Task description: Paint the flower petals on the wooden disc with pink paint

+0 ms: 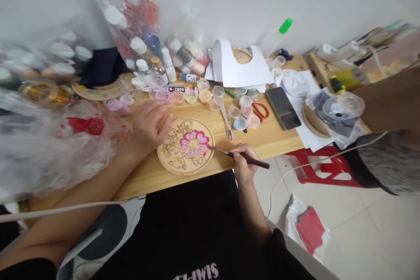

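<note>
A round wooden disc lies near the table's front edge. Gold outlines of flowers and leaves cover it, and one large flower is coloured pink with darker magenta petal edges. My right hand grips a small palette knife with a dark handle and thin metal neck. Its tip touches or hovers just over the flower's right edge; I cannot tell which. My left hand rests over the disc's upper left rim, fingers loosely curved and thumb apart, with nothing seen in it.
Small cups of coloured paste stand behind the disc, by a B-7000 glue tube. Rightward are a brush, red-handled scissors and a phone. Plastic bags crowd the left. Another person sits at far right.
</note>
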A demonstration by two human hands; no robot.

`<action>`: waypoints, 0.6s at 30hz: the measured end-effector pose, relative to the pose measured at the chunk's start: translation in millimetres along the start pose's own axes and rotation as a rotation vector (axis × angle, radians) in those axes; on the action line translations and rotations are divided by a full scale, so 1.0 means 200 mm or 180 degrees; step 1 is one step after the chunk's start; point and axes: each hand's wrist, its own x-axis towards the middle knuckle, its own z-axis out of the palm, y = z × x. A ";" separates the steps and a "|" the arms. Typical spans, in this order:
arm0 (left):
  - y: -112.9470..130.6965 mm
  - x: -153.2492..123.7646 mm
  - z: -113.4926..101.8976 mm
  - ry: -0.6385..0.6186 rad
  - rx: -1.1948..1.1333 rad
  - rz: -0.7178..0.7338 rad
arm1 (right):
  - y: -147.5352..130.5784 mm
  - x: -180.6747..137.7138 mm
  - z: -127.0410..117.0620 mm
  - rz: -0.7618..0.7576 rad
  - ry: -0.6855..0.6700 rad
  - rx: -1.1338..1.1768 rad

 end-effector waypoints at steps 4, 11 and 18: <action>-0.09 0.01 -0.01 0.0279 0.0078 -0.0915 | -0.04 0.03 0.02 0.0164 0.0048 0.0225; -0.13 -0.05 -0.05 -0.0067 0.0153 -0.1223 | -0.13 0.12 0.04 0.0502 -0.0281 0.0570; -0.02 -0.12 0.00 -0.0293 0.0299 -0.2133 | -0.17 0.17 0.01 0.0931 -0.0463 0.0707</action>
